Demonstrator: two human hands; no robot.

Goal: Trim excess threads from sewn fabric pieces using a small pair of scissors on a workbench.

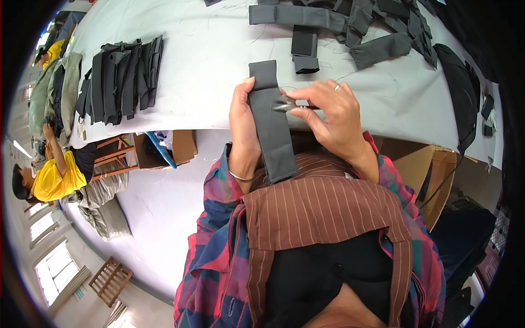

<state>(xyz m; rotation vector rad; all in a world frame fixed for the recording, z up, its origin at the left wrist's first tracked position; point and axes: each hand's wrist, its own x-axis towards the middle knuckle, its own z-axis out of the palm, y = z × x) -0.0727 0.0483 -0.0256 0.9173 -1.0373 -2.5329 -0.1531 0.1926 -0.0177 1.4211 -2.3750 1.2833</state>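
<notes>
A long dark grey fabric strip [276, 136] with stitched cross seams hangs over the near edge of the table, its lower end close to my apron. My left hand [242, 120] grips it along its left side, thumb on top near the upper end; the fingers behind are hidden. In my right hand [338, 115] is a pair of small metal thread snips [283, 105], pinched between thumb and fingers. Their tips lie against the face of the strip, a little above its middle. Whether a thread is between the blades is too small to tell.
On the white-covered table [202, 71], a stack of dark folded strips [117, 82] sits at the left. Loose strips [355, 24] heap at the far right, near a black bag [458, 93]. Below the table stands a cardboard box [440, 175]. A person in yellow [63, 175] works at the left.
</notes>
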